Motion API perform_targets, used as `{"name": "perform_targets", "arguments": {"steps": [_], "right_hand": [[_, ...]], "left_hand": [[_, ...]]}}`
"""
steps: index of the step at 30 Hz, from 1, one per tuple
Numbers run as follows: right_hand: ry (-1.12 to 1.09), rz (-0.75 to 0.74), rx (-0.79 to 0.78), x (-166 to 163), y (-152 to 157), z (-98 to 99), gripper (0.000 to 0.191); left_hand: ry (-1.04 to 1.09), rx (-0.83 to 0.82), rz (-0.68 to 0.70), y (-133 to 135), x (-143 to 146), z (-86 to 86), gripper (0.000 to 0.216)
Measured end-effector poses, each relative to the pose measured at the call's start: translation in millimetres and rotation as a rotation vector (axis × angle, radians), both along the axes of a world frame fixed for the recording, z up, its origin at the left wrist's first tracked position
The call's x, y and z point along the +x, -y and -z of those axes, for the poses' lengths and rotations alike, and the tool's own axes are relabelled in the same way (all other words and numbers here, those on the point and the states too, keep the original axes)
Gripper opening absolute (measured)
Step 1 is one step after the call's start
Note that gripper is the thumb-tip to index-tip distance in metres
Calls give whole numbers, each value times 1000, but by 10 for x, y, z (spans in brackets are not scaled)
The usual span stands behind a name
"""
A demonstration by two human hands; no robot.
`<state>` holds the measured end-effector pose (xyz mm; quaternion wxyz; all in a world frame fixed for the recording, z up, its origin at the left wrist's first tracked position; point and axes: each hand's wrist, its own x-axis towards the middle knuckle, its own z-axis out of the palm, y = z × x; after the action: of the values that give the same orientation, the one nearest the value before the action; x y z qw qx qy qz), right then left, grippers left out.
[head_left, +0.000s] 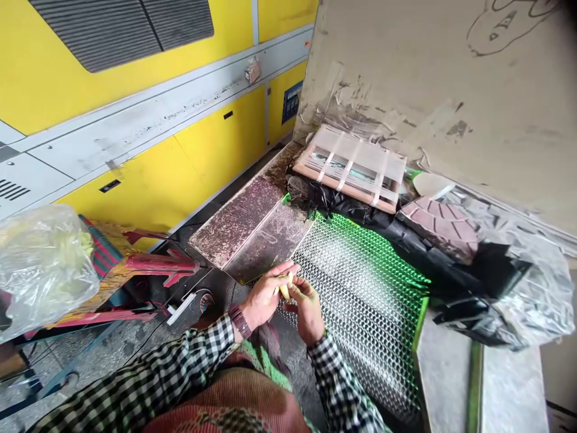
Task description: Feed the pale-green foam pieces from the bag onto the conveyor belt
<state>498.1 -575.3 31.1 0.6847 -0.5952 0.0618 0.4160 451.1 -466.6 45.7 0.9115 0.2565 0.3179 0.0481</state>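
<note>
Bkgd: yellow machine cabinet (135, 114) w/ grey panels runs along the rear. Far L: clear plastic bag (42, 270) beside a red metal stand (162, 264). Center: scratched, stained metal plate (238, 222) lies just above the hands. L hand (265, 297), dark band on wrist, fingers curled, grasps a small yellow piece (283, 290) at mid-frame; exact shape unclear. R hand (309, 310) pinches same piece from the R side, over the edge of a honeycomb-pattern plastic sheet (360, 307) w/ green border. Further R: taped board bundle (349, 168), pink patterned tile (439, 225), black plastic sheet (469, 282), propped grey board (428, 78).
</note>
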Motion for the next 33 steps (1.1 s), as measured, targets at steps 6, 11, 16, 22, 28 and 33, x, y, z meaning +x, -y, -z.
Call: {"name": "perform_targets", "arguments": {"steps": [6,11,16,22,28,33], "right_hand": [[497,10,-300,152,144,283,41],[1254,-176,-807,581,638,601,32],[1453,-200,-1010,873,1014,669,31],[1558,-293,-829,624,684,562,28],[1357,-282,-758,686,196,675,29],[1185,-234,-704,880,435,672,34]], "left_hand": [[-87,-37,-94,-25,-63,18,43],[-115,-96,-125,-42,-79,5,40],[-105,-92,-142,-106,-155,93,34],[-119,-100,-160,-171,-255,146,32],[-139,-110,-115,-78,-238,113,30],[-164,-99,-128,-112,-286,120,29]]}}
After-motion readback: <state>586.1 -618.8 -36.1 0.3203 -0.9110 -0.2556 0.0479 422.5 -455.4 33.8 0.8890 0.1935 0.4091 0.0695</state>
